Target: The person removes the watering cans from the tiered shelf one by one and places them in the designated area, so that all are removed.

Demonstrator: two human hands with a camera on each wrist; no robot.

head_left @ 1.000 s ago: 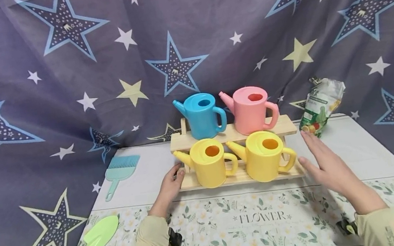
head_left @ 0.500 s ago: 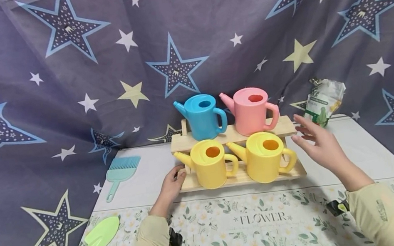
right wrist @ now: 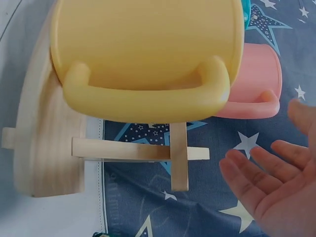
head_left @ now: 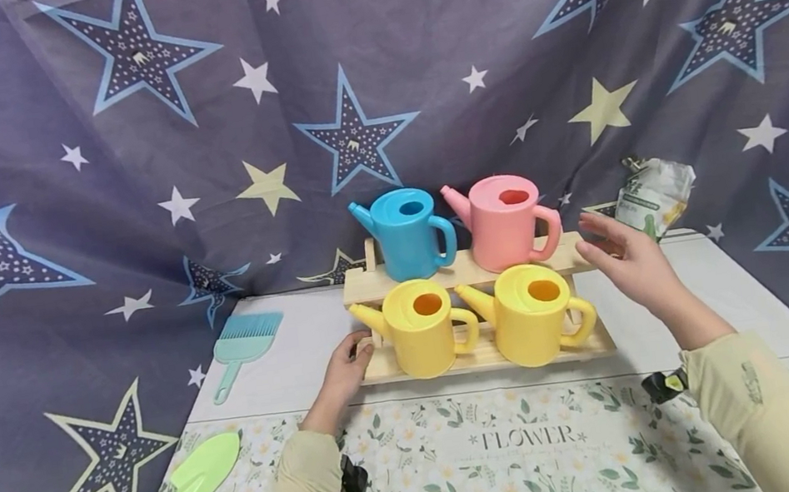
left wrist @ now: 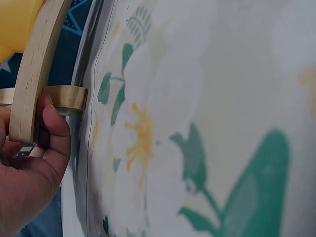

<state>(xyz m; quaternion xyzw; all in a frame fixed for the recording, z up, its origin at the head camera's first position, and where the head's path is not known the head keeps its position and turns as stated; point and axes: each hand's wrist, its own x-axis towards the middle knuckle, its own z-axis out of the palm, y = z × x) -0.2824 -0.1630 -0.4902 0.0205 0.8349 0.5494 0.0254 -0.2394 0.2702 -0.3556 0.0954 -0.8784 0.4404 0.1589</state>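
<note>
A two-tier wooden rack stands on the table in the head view. A blue watering can and a pink watering can sit on its upper shelf. Two yellow ones, a left yellow watering can and a right yellow watering can, occupy the lower shelf. My left hand grips the left end of the lower shelf; in the left wrist view the fingers curl round the board's end. Beside the upper shelf's right end, my right hand is raised with relaxed fingers and holds nothing.
At left lie a teal brush and a green trowel with a wooden handle. A printed plastic bag stands behind my right hand. A star-patterned curtain hangs behind the table, which bears a floral cloth.
My right hand has moved left and slightly up, from beside the lower shelf to the upper shelf's right end. The left hand keeps its grip on the rack.
</note>
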